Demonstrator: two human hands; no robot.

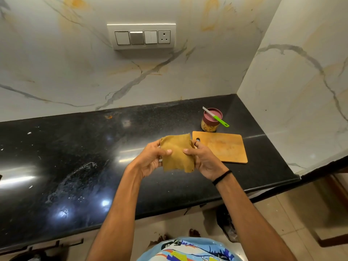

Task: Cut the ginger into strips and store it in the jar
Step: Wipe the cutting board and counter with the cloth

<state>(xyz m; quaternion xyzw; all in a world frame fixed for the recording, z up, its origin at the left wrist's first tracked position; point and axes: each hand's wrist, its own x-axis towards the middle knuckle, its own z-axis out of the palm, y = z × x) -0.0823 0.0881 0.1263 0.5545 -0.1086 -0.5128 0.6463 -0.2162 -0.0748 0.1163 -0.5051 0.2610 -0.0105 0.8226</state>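
A mustard-brown cloth (177, 153) hangs above the black counter, held between both hands. My left hand (150, 159) pinches its left edge with thumb on the front. My right hand (204, 160) grips its right edge. At the back right stands a jar (209, 125) with a maroon lid, pale yellow pieces showing inside. A knife (216, 117) with a green handle and white blade lies across the lid. In front of the jar lies a bare wooden cutting board (224, 146).
The black counter (84, 157) carries water smears and small crumbs on its left half. Marble walls close off the back and right sides. A switch panel (142, 36) sits on the back wall. The counter's front edge runs just below my forearms.
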